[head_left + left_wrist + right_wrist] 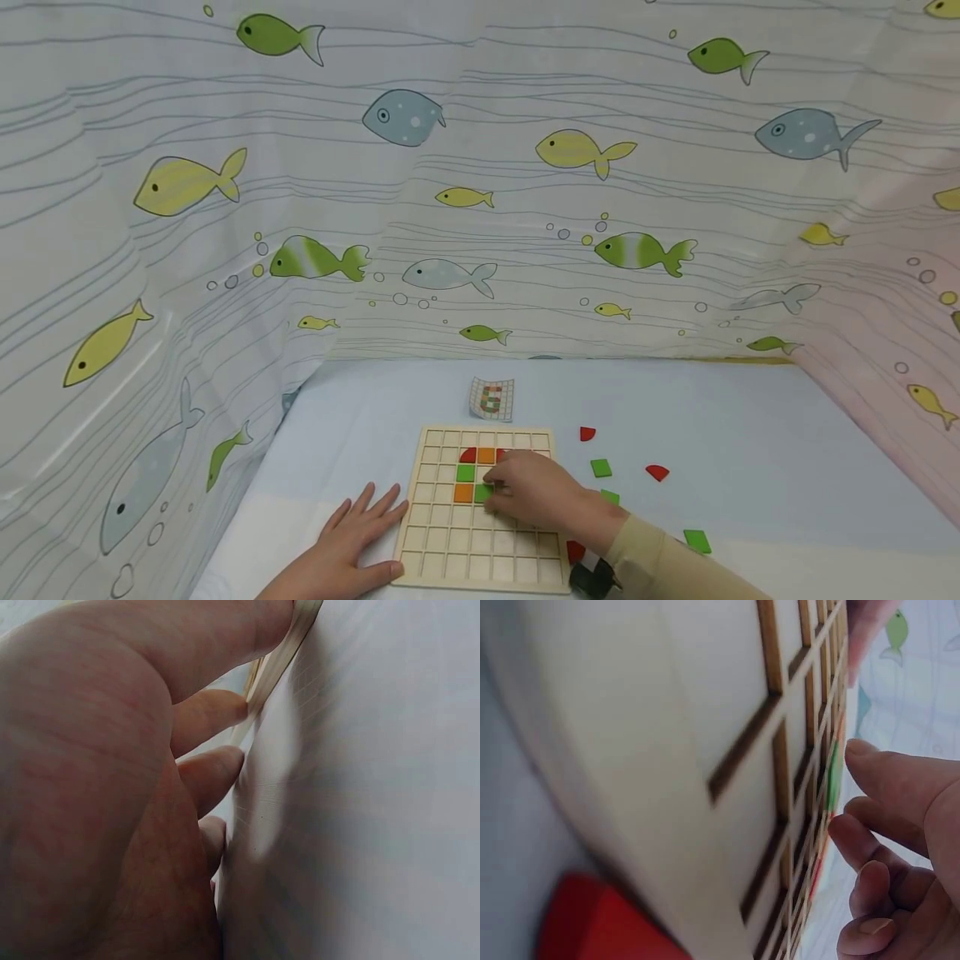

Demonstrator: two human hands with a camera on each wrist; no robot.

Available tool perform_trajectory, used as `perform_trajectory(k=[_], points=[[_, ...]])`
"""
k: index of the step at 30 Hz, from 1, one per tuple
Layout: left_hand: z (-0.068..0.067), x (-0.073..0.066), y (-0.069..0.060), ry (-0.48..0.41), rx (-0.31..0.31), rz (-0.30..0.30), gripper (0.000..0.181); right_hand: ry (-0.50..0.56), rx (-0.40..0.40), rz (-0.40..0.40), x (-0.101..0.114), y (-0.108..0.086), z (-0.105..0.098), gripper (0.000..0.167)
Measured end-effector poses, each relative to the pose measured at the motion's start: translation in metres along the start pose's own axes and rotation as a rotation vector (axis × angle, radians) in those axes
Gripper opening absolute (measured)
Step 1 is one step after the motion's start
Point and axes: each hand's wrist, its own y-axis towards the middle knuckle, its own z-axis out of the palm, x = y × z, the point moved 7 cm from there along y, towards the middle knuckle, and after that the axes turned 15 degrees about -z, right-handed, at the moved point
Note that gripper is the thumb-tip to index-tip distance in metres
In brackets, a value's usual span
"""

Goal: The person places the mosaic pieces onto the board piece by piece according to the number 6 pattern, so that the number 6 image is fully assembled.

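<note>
A wooden grid board [442, 542] lies on the table. In its upper cells sit orange [486, 456], green [465, 473] and red tiles [468, 456]. My right hand [536, 487] hovers over the middle of the board, beside a green tile [483, 493]. In the right wrist view its thumb and fingers [866, 754] stand apart with nothing visible between them; whether a fingertip touches the tile I cannot tell. My left hand [348, 533] rests spread on the table, thumb and fingertips against the board's left edge. Some cells are hidden under the right hand.
A small card with a printed pattern [492, 400] lies behind the board. Loose green [601, 468] and red pieces [657, 472] are scattered to the right. A black object [592, 577] is by the right wrist. Fish-patterned sheets [525, 250] enclose the table.
</note>
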Motion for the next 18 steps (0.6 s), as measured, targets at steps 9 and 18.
perform_trajectory(k=[9, 18], points=[[0.001, 0.001, 0.001, 0.001, 0.010, -0.003, 0.072, 0.034, 0.004, 0.077, -0.011, -0.017, -0.010, 0.032], [0.002, 0.001, 0.001, -0.003, 0.014, -0.003, 0.072, 0.118, -0.025, 0.145, -0.020, -0.042, -0.019, 0.033]])
